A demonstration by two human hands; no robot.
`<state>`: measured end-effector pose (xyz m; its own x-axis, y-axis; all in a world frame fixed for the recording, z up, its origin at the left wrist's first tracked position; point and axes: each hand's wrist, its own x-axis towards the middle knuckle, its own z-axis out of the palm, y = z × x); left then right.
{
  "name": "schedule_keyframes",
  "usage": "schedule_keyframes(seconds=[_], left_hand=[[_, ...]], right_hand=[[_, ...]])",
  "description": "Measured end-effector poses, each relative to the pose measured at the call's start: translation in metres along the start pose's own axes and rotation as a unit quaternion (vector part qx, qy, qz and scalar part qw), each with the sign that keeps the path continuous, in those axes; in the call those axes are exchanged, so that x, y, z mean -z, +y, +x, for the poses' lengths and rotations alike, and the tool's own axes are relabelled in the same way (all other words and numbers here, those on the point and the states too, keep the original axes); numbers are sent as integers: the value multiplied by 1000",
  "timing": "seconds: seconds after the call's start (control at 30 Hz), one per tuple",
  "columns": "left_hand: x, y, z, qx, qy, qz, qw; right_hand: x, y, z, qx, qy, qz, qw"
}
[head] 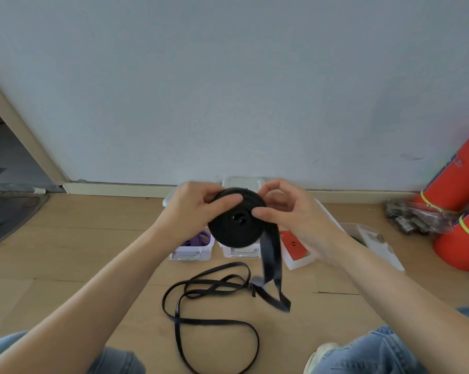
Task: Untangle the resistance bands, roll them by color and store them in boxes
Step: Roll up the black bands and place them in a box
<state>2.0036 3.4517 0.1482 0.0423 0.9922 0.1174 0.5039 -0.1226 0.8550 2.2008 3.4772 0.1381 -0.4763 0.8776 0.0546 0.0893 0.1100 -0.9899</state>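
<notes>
Both hands hold a black roll (237,217) of band up in front of the wall, above the floor (93,252). The left hand (194,209) grips the roll's left edge, its thumb laid across the face and its fingers curled behind. The right hand (290,214) pinches the right side, thumb on the face near the middle, fingers bent round the rim at the top.

From the roll's right edge the loose tail (272,255) of the black band hangs down, blurred, to the floor. There it joins the unrolled rest (201,300), which lies in loose loops between the person's knees and runs off the bottom of the view.

Behind the roll, near the wall, stand white boxes. The left box (192,251) holds a purple band (198,240). The middle box (241,251) is mostly hidden by the roll, so its contents cannot be told. Beside it, under the right hand, another box (298,259) holds something red (292,245). Further right lies a white lid or box (376,244), with a bit of green at its edge.

At the far right two red cylinders (460,184) lean by the wall, with a clear bag (411,217) of dark things beside them. A grey mat (9,214) lies at the left.
</notes>
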Motion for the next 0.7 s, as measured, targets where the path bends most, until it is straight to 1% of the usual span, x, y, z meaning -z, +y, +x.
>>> schedule_keyframes(seconds=[0.07,0.13,0.17,0.2,0.23,0.3,0.33,0.37,0.4,0.43,0.5,0.57,0.63,0.7], left_hand=[[3,2,2,24,29,-65,997],[3,4,3,49,36,-109,992],[4,3,2,64,18,-125,990],[7,3,2,78,-19,-133,988],[9,2,1,90,-69,-125,986],[8,1,-2,87,-167,-47,981],[5,1,-4,65,-190,6,980],[0,1,-4,35,-188,51,980],[-5,0,-3,9,-169,80,982],[-8,0,-2,-7,-145,98,985],[-6,2,0,-27,-92,110,989],[2,2,3,-23,-34,74,996],[7,1,4,-3,22,12,1000],[7,0,4,19,68,-26,997]], right_hand=[[-4,1,0,-15,8,31,999],[-6,1,2,-17,50,25,998],[-6,1,3,-9,66,5,998],[-4,1,3,4,70,-34,997],[-2,0,2,17,61,-84,994],[-2,-2,1,46,15,-177,983],[-3,-2,0,60,-8,-213,975],[-6,-1,0,68,-22,-235,969],[-8,0,0,68,-23,-238,969],[-8,1,1,60,-19,-215,975],[-6,1,1,25,-11,-124,992],[-1,1,1,-15,-8,-59,998],[-2,2,0,-29,-4,-42,999],[-9,3,0,-31,-4,-26,999]])
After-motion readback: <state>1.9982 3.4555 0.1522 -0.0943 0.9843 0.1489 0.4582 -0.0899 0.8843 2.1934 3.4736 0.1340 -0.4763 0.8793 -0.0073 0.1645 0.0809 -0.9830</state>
